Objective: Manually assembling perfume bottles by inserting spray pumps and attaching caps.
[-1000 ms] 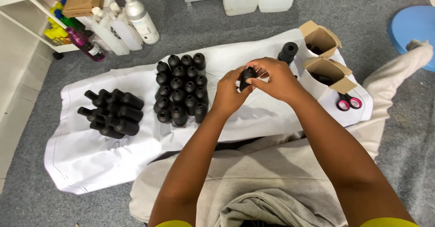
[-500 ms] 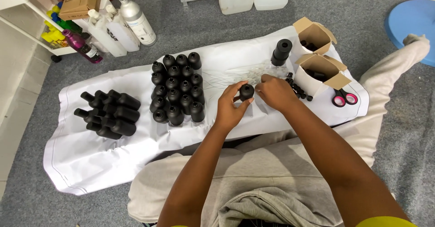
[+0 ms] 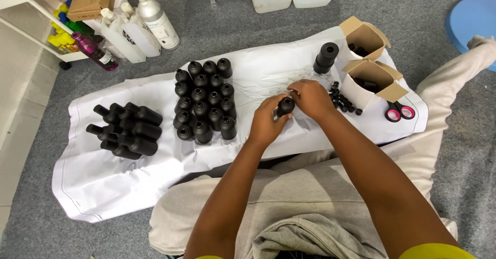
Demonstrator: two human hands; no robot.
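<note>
Laid-down black bottles (image 3: 126, 130) are seen at the left on the white sheet (image 3: 103, 186), upright bottles (image 3: 204, 104) beside them. A small black bottle (image 3: 285, 105) is gripped mid-sheet by the left hand (image 3: 268, 122) and right hand (image 3: 311, 98). Open boxes (image 3: 369, 78) crowd the right edge.

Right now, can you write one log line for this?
left hand: holds bottle | right hand: at bottle top | below: sheet

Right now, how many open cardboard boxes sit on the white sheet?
2: one cardboard box at the white sheet's far right corner, the other box just nearer, beside the scissors.
</note>
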